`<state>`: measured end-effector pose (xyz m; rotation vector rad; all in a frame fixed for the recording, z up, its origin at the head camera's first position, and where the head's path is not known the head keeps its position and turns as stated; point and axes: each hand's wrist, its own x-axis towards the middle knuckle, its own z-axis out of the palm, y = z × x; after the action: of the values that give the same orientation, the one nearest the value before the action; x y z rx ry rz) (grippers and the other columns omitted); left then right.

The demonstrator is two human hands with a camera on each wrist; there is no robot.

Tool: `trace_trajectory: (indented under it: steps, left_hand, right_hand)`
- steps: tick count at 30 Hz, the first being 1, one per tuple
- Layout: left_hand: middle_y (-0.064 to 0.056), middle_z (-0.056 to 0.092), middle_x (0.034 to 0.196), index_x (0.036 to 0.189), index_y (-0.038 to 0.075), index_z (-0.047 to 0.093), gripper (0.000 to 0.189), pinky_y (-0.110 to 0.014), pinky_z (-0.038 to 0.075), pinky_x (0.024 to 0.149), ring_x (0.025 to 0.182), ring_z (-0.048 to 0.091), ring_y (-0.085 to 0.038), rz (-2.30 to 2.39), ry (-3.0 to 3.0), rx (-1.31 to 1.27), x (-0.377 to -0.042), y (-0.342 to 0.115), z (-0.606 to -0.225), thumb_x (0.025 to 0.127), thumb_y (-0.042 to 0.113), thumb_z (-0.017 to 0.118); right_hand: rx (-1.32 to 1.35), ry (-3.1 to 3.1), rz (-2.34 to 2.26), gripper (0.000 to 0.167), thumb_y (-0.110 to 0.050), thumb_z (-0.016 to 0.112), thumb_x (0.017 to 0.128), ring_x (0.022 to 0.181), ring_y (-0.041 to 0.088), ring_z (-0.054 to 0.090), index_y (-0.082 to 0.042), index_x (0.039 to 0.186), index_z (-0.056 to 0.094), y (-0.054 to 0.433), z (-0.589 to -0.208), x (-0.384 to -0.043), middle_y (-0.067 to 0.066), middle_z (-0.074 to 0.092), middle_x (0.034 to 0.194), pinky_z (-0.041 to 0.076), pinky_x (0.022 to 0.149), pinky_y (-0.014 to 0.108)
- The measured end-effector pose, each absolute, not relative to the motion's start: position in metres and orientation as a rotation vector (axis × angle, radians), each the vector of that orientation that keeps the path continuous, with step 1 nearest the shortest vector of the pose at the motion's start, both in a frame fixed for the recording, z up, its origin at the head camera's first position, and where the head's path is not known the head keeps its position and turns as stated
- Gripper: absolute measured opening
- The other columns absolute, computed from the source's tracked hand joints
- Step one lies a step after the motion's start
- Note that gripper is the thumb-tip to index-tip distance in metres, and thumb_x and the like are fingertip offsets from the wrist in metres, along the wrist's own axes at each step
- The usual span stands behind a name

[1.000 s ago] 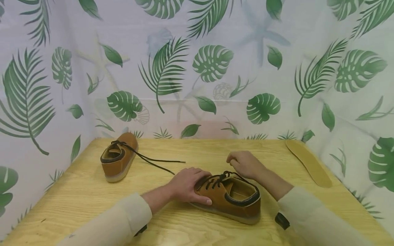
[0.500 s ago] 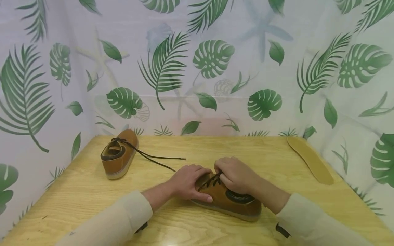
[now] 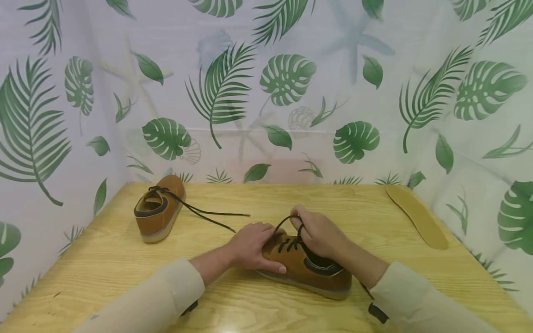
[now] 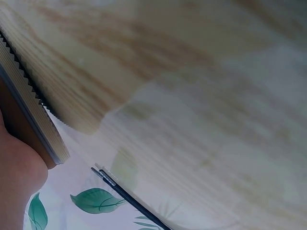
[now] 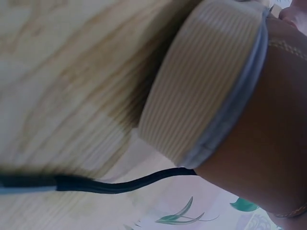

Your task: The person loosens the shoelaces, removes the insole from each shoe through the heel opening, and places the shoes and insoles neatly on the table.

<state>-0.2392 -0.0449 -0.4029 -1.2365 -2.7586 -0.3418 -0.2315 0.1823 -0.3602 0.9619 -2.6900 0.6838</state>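
Note:
A brown leather shoe (image 3: 291, 268) with a dark padded collar sits at the front middle of the table, toe to the left. My left hand (image 3: 250, 247) grips its toe, thumb along the near side and fingers over the far side. Above the tongue, my right hand (image 3: 322, 233) holds the black shoelace (image 3: 284, 221), which arches up from the eyelets in a loop. The hand covers part of the shoe's opening. In the right wrist view the ribbed sole (image 5: 201, 81) shows close, and a lace end (image 5: 124, 186) trails over the table.
A second brown shoe (image 3: 154, 224) stands at the back left, its two long laces (image 3: 208, 215) stretched rightward over the wooden table (image 3: 104, 277). A tan insole (image 3: 416, 215) lies at the right edge. Leaf-patterned cloth (image 3: 287, 138) walls the back and sides.
My right hand came in from beyond the shoe to the laces, then drew a lace upward into a raised loop; the bow knot no longer shows. My left hand stayed on the toe.

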Motion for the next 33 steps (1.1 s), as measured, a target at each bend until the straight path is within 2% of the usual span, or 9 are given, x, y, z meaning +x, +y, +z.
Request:
trace_trajectory:
  steps: [2, 9, 12, 17, 20, 24, 28, 33]
  left_hand:
    - [0.003, 0.064, 0.123, 0.143, 0.02, 0.053, 0.081, -0.035, 0.049, 0.094, 0.108, 0.061, -0.016, -0.357, -2.761, -1.237, -0.24, -0.044, -0.403, 0.08, 0.069, 0.068]
    - [0.003, 0.064, 0.126, 0.143, 0.021, 0.052, 0.081, -0.037, 0.049, 0.095, 0.11, 0.06, -0.016, -0.399, -2.763, -1.225, -0.238, -0.047, -0.401, 0.079, 0.068, 0.07]
    - [0.004, 0.064, 0.123, 0.142, 0.022, 0.052, 0.08, -0.036, 0.049, 0.093, 0.107, 0.06, -0.015, -0.402, -2.757, -1.226, -0.239, -0.047, -0.402, 0.079, 0.068, 0.07]
    - [0.005, 0.063, 0.128, 0.141, 0.023, 0.053, 0.079, -0.036, 0.048, 0.097, 0.112, 0.06, -0.015, -0.411, -2.75, -1.235, -0.24, -0.046, -0.405, 0.079, 0.067, 0.071]
    - [0.004, 0.064, 0.127, 0.141, 0.022, 0.054, 0.079, -0.035, 0.049, 0.094, 0.11, 0.06, -0.015, -0.385, -2.744, -1.235, -0.241, -0.045, -0.405, 0.079, 0.068, 0.07]
    - [0.002, 0.064, 0.128, 0.142, 0.018, 0.054, 0.083, -0.037, 0.05, 0.093, 0.11, 0.061, -0.017, -0.352, -2.757, -1.217, -0.24, -0.044, -0.404, 0.078, 0.069, 0.07]
    - [0.002, 0.063, 0.13, 0.143, 0.019, 0.053, 0.084, -0.038, 0.049, 0.096, 0.112, 0.06, -0.018, -0.367, -2.773, -1.21, -0.24, -0.044, -0.403, 0.078, 0.069, 0.07]
    - [0.004, 0.064, 0.128, 0.143, 0.023, 0.052, 0.081, -0.036, 0.048, 0.096, 0.113, 0.06, -0.015, -0.387, -2.772, -1.219, -0.241, -0.043, -0.404, 0.078, 0.069, 0.07]
  right_hand:
    - [0.927, -2.679, 0.718, 0.016, -0.016, 0.043, 0.107, 0.058, 0.006, 0.045, -0.011, 0.101, 0.056, 0.183, -0.36, -0.232, -0.007, 0.05, 0.068, 0.042, 0.06, 0.025]
    - [0.891, -2.641, 0.936, 0.033, -0.022, 0.045, 0.108, 0.062, 0.005, 0.055, -0.011, 0.085, 0.065, 0.184, -0.358, -0.235, 0.005, 0.067, 0.078, 0.048, 0.06, 0.026]
    - [0.858, -2.637, 0.996, 0.035, -0.022, 0.046, 0.107, 0.06, 0.007, 0.055, -0.011, 0.08, 0.066, 0.186, -0.357, -0.236, 0.002, 0.067, 0.075, 0.048, 0.059, 0.026]
    - [0.762, -2.615, 1.083, 0.037, -0.022, 0.049, 0.106, 0.055, 0.009, 0.049, -0.012, 0.073, 0.064, 0.188, -0.355, -0.237, -0.003, 0.061, 0.068, 0.045, 0.057, 0.028]
    - [0.849, -2.571, 1.159, 0.036, -0.018, 0.053, 0.103, 0.056, 0.008, 0.05, -0.011, 0.07, 0.065, 0.189, -0.354, -0.237, -0.002, 0.063, 0.067, 0.045, 0.057, 0.027]
    - [1.112, -2.48, 1.246, 0.034, -0.008, 0.054, 0.099, 0.063, 0.006, 0.059, -0.01, 0.07, 0.071, 0.191, -0.355, -0.237, 0.0, 0.068, 0.069, 0.05, 0.061, 0.026]
    - [1.143, -2.421, 1.355, 0.04, -0.005, 0.045, 0.101, 0.059, 0.004, 0.051, -0.006, 0.072, 0.073, 0.194, -0.356, -0.238, 0.001, 0.068, 0.07, 0.046, 0.058, 0.024]
    - [0.862, -2.419, 1.643, 0.051, -0.018, 0.038, 0.107, 0.051, 0.005, 0.036, 0.002, 0.073, 0.07, 0.198, -0.352, -0.239, -0.001, 0.056, 0.06, 0.035, 0.051, 0.021]
